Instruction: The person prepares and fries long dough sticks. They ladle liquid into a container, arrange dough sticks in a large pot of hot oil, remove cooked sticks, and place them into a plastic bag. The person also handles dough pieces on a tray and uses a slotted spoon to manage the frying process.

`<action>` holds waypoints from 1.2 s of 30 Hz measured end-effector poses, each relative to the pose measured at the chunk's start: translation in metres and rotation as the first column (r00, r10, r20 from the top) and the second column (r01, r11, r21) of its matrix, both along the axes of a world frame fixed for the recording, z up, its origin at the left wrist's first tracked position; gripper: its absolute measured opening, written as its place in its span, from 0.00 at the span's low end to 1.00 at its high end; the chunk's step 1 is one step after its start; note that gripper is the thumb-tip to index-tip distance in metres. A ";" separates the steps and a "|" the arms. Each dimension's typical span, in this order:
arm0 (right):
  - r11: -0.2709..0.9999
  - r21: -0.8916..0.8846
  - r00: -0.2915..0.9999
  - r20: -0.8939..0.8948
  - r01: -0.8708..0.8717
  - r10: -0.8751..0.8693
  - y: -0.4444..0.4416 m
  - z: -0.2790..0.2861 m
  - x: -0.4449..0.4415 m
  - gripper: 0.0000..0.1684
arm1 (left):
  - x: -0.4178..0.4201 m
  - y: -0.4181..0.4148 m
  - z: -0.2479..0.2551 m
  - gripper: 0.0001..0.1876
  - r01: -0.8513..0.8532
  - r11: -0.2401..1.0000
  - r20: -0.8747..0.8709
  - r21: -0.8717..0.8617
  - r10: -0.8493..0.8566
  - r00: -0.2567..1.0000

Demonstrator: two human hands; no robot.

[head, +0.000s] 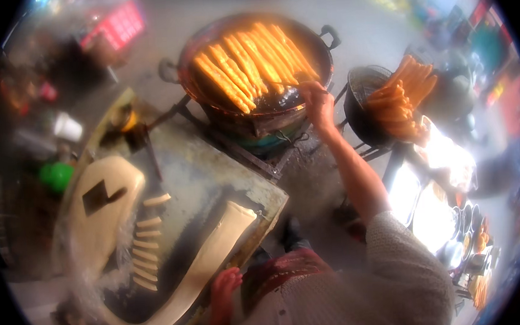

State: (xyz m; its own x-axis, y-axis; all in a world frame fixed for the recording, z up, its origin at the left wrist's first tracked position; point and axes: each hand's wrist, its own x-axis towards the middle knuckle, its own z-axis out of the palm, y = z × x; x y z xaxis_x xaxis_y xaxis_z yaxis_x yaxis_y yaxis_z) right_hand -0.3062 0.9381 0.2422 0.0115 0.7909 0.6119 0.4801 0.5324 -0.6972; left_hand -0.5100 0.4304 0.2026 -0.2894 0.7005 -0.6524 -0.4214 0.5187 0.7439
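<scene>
At the near rim of a wide frying pan, my right hand grips thin cooking chopsticks that reach in over the dark oil. Golden fried dough sticks lie side by side in the oil, filling the pan's far part. My left hand is low, beside the table's near edge, its fingers loosely curled with nothing seen in them. Next to it a long strip of pale dough curves along the metal-topped table. Several short cut dough pieces lie in a row further left.
A large dough slab, partly under clear plastic, carries a dark cleaver-like blade. Right of the pan, a dark wire-lined pot holds browned dough sticks. Glaring trays stand at right. A metal frame surrounds the stove.
</scene>
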 end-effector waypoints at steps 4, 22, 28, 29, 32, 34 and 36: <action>0.996 0.039 0.996 0.048 -0.080 0.078 -0.006 0.003 0.001 0.05 | -0.006 -0.006 -0.008 0.19 0.001 1.000 -0.015 -0.006 -0.001 1.000; 0.476 -0.581 0.454 0.196 -0.661 0.869 -0.210 -0.107 -0.122 0.26 | -0.009 -0.069 -0.077 0.16 0.179 0.983 0.038 0.045 -0.181 0.983; 0.661 -0.348 0.629 0.218 -0.665 0.747 -0.223 -0.184 -0.268 0.22 | 0.008 -0.030 -0.032 0.13 0.269 0.963 -0.142 -0.016 -0.269 0.953; 0.683 -0.257 0.609 0.314 -0.684 0.728 -0.215 -0.185 -0.265 0.20 | 0.015 -0.016 -0.004 0.12 0.286 0.957 -0.221 -0.056 -0.291 0.931; 0.683 -0.212 0.599 0.347 -0.699 0.721 -0.262 -0.104 -0.175 0.09 | 0.015 -0.074 -0.071 0.09 0.194 0.970 -0.040 -0.145 -0.202 0.979; 0.624 -0.444 0.742 -0.161 -0.643 0.650 -0.261 -0.117 -0.087 0.12 | 0.039 -0.053 -0.091 0.06 0.232 0.959 0.012 -0.164 -0.233 0.972; 0.191 -0.928 0.946 -0.302 -0.320 0.116 -0.249 -0.008 0.036 0.13 | 0.068 -0.016 -0.057 0.05 0.332 0.923 -0.159 -0.193 -0.364 0.918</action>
